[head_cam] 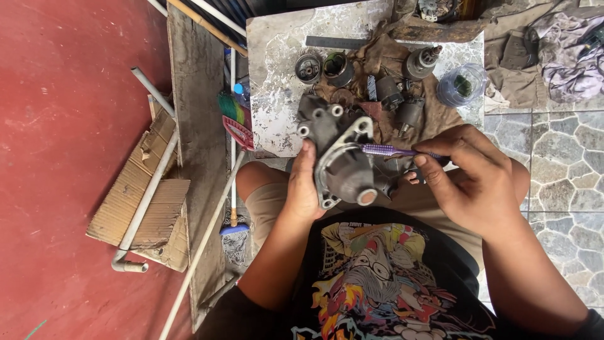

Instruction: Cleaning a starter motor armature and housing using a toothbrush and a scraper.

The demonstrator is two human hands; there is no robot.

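The left hand (306, 189) grips the heavy, rigid, greasy-looking metal housing (343, 167) by its flanged rim, above the lap, while the right hand (469, 173) pinches a light purple brush (385, 150) against it.

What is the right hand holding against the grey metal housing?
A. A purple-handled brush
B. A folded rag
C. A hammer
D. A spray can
A: the right hand grips a slim purple-handled brush laid across the grey metal housing, which the left hand steadies.

Matt grey cast-metal housing (343, 165); glossy purple plastic brush handle (385, 150); grimy brown cloth (384, 63).
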